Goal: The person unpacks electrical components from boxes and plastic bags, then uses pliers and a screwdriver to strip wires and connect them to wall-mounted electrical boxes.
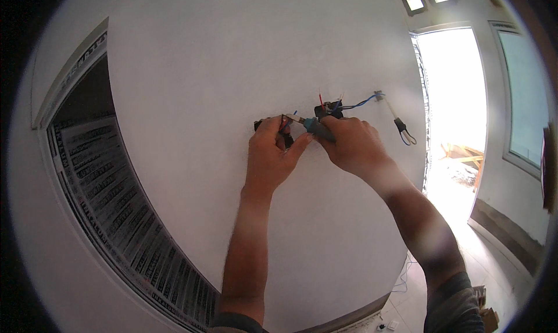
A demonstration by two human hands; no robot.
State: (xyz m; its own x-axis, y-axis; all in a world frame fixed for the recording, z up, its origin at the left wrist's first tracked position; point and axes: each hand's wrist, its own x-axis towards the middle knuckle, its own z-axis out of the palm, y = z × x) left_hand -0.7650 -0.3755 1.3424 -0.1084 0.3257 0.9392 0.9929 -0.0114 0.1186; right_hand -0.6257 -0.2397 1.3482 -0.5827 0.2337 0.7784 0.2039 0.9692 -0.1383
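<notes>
At far left I see a papered-over window [104, 188]. My left hand [270, 153] pinches red wires [283, 122] against the white wall [203, 71]. My right hand [349, 144] is closed around a teal-handled tool [311, 124], its tip near those wires. I judge a slip could nick insulation or touch bare copper. The wall box [328, 109] is mostly hidden, and I cannot make out the wire ends. A blue wire [360, 103] trails right.
</notes>
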